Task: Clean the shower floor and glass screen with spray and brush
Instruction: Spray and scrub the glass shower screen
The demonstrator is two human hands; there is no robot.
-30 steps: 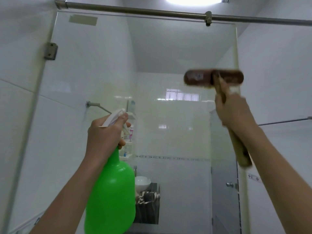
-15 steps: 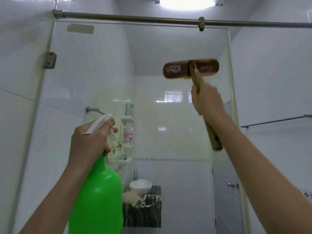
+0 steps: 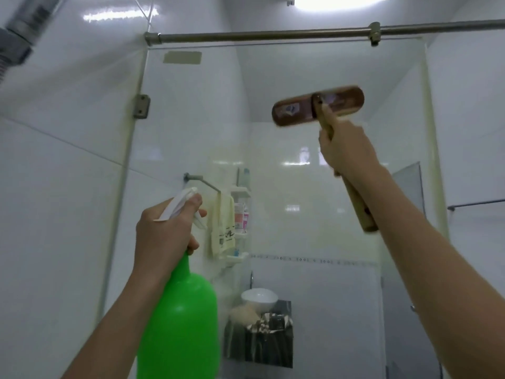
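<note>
A cream towel hangs from a wall towel bar, just beside a white corner shelf holding toiletry bottles. Lower down, a white basin sits on a dark cabinet. A ceiling light glows overhead.

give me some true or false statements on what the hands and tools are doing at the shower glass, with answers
1. The left hand grips a green spray bottle. True.
2. The right hand holds the brush by its head. False: it grips the wooden handle, below the head.
3. A metal rail runs along the top of the glass screen. True.
4. A blue towel hangs behind the glass screen. False: the towel is cream.
5. The brush is raised above both hands. True.
</note>
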